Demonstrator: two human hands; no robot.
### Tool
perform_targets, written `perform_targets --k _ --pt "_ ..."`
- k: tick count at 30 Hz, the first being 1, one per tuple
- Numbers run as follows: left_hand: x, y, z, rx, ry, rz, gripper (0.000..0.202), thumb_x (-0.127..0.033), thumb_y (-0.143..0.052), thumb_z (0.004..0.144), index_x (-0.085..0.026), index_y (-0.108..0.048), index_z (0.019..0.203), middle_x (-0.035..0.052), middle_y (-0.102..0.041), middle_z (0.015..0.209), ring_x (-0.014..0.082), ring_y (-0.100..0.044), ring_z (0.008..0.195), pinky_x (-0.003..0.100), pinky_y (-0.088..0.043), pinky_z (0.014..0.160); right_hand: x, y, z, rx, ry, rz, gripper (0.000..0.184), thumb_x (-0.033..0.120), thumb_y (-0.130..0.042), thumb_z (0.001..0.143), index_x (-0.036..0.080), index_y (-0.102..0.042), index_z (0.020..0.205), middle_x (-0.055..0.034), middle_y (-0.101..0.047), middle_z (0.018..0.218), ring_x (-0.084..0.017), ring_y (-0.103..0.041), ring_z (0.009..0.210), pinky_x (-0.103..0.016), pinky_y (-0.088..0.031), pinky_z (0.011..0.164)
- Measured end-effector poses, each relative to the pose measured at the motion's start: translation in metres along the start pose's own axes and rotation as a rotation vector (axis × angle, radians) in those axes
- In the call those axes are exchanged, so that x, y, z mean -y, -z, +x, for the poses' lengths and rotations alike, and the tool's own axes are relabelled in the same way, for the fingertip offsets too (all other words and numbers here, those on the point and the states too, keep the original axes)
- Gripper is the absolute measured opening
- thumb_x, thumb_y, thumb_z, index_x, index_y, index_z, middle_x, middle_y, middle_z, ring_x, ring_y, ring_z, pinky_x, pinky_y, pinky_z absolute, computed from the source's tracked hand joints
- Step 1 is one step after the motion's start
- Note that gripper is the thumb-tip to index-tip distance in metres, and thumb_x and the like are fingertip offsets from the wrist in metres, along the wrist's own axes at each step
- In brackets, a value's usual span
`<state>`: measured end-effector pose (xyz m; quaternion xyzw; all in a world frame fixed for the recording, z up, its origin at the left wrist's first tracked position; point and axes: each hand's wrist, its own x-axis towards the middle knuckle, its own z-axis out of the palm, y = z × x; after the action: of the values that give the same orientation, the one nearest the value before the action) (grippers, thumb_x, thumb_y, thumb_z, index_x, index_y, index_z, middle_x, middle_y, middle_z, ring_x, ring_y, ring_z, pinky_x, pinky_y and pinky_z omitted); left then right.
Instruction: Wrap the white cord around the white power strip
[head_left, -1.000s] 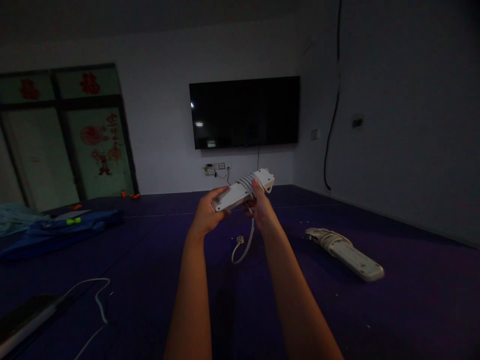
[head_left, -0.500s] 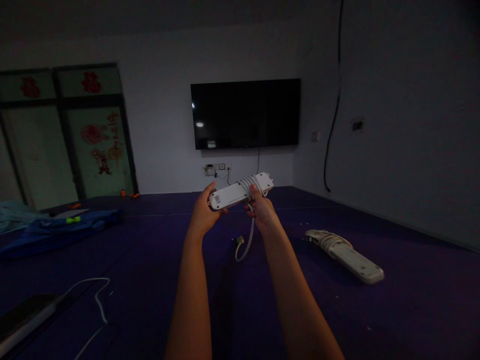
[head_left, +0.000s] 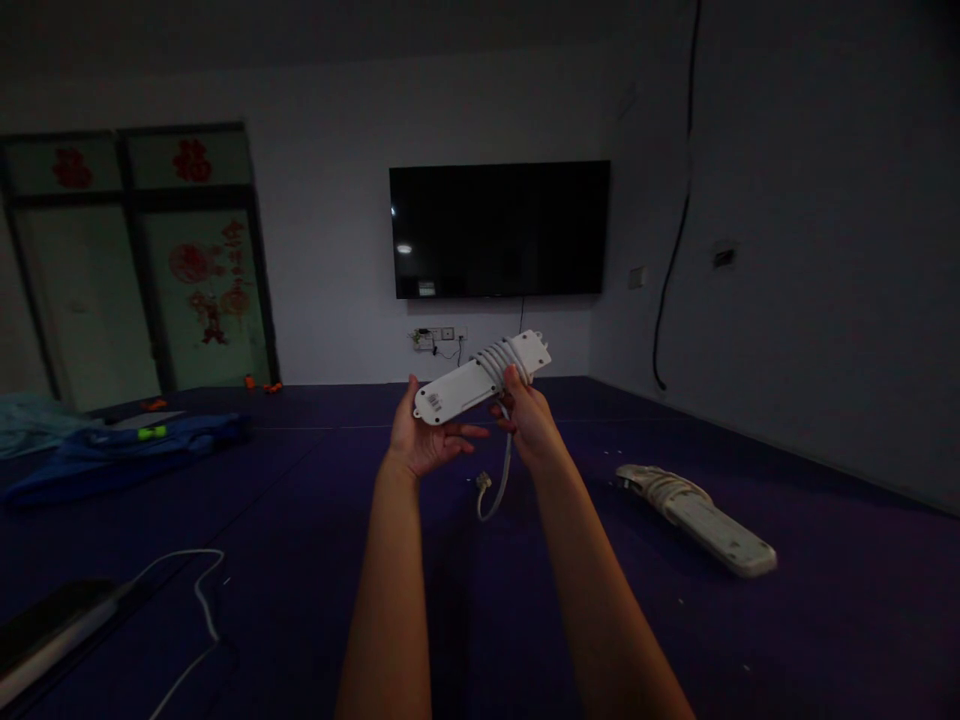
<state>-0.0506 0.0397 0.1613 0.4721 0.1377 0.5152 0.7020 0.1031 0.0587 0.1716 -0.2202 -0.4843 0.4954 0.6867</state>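
A white power strip [head_left: 459, 390] is held up before me, its underside facing me and tilted with the right end higher. Its grey cord [head_left: 501, 362] is wound several times round the right part, and a loose length hangs below, ending in a plug [head_left: 483, 481]. My right hand [head_left: 527, 418] grips the strip at the wound cord, thumb on the near side. My left hand [head_left: 429, 432] is at the lower left end, thumb up beside it and fingers spread beneath; whether it bears weight I cannot tell.
A second power strip [head_left: 720, 530] with wrapped cord lies on the purple floor to the right. Blue cloth [head_left: 150, 450] lies at left, and a dark device with a white cable [head_left: 202, 590] nearer me. A television [head_left: 499, 230] hangs on the far wall.
My left hand has loosened at the strip's end, its fingers now spread out below. The strip has tilted more, right end up. My view has shifted slightly left.
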Motion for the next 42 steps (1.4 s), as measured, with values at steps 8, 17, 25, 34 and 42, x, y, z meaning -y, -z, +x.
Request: perform_targets --k 8,17,25,34,42 --pt "-0.007 -0.014 -0.003 -0.028 0.006 -0.133 0.048 -0.043 -0.049 0.076 -0.011 -0.052 0.113 0.0163 -0.066 0.081 0.0153 -0.059 0.048 0.015 -0.031 0.030 0.000 0.001 0.000 0.060 -0.024 0.005 0.048 0.064 -0.063 0.062 0.018 -0.052 0.074 0.0038 -0.052 0.055 -0.006 -0.044 0.042 -0.018 -0.019 0.032" --pt "-0.010 -0.029 -0.008 -0.196 -0.071 -0.063 0.054 -0.025 -0.056 0.072 -0.005 -0.044 0.120 0.0158 -0.066 0.077 0.0136 -0.059 0.049 0.015 -0.043 0.038 0.001 -0.003 -0.005 -0.038 -0.123 -0.078 0.047 0.058 -0.042 0.083 0.015 -0.056 0.094 -0.0033 -0.062 0.055 -0.009 -0.046 0.038 -0.018 -0.026 0.033" --pt "-0.017 -0.013 -0.021 -0.340 -0.283 0.126 0.046 -0.016 -0.058 0.066 -0.003 -0.055 0.110 0.0170 -0.067 0.079 0.0141 -0.061 0.055 0.016 -0.048 0.047 0.007 -0.003 -0.009 0.023 -0.282 -0.212 0.065 0.065 -0.035 0.082 0.007 -0.058 0.103 -0.0072 -0.062 0.053 -0.006 -0.037 0.032 -0.016 -0.019 0.031" --pt "-0.015 -0.001 -0.020 -0.319 -0.475 0.647 0.071 -0.013 -0.074 0.049 -0.015 -0.055 0.118 0.0099 -0.062 0.112 0.0188 -0.062 0.090 0.027 -0.048 0.078 0.010 -0.011 -0.013 0.005 -0.210 -0.286 0.051 0.056 -0.043 0.084 0.008 -0.060 0.088 -0.0060 -0.062 0.056 -0.003 -0.030 0.032 -0.016 -0.017 0.030" --pt "-0.007 -0.007 -0.008 -0.162 -0.668 1.021 0.075 -0.006 -0.069 0.050 -0.016 -0.050 0.121 0.0126 -0.053 0.125 0.0258 -0.051 0.113 0.042 -0.038 0.096 0.010 -0.007 -0.012 -0.069 -0.076 -0.309 0.060 0.067 -0.046 0.075 0.009 -0.063 0.075 -0.0078 -0.063 0.058 -0.004 -0.032 0.033 -0.019 -0.020 0.031"
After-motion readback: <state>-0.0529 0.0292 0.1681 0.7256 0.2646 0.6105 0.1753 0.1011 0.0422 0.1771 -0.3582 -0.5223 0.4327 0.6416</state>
